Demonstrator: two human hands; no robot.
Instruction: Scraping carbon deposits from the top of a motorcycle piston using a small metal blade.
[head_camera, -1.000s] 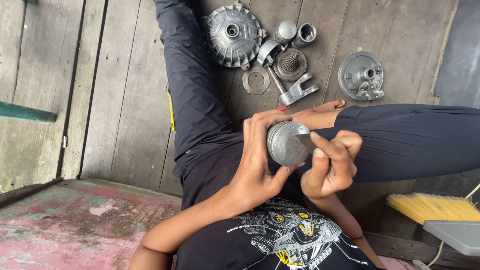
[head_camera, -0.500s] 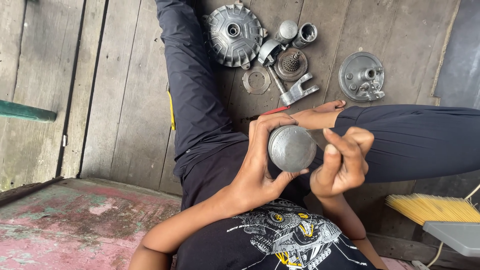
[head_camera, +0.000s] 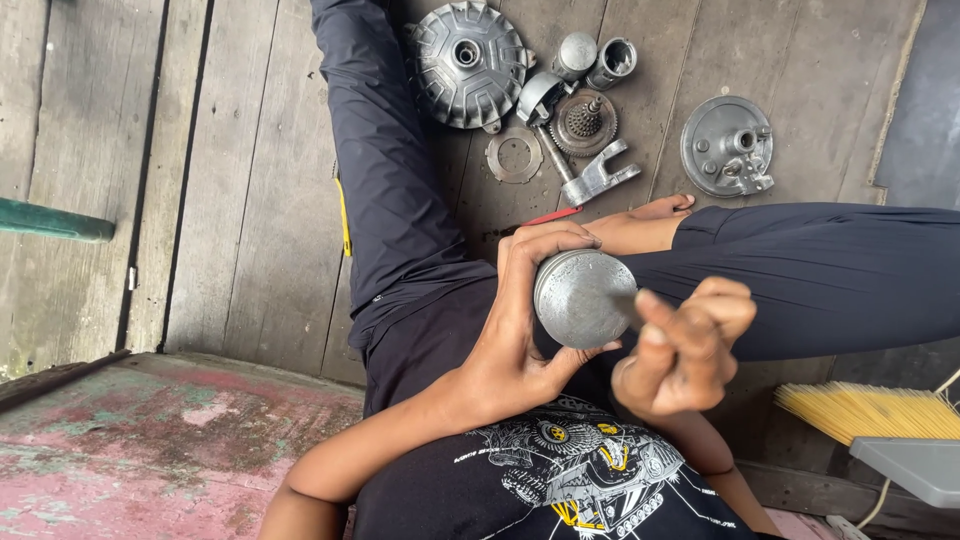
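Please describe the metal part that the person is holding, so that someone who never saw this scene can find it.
Start at the person's lap, over the dark trousers. There the left hand holds a dull grey, round metal cylinder. Unlike the grey metal parts lying on the wooden floor, it is off the floor, in a grip.

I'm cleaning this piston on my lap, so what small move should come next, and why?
Probably bring the right hand back onto the round grey piston and rub its flat crown again. The left hand grips it around the rim, top facing up, while the right hand's thumb tip sits just at its edge.
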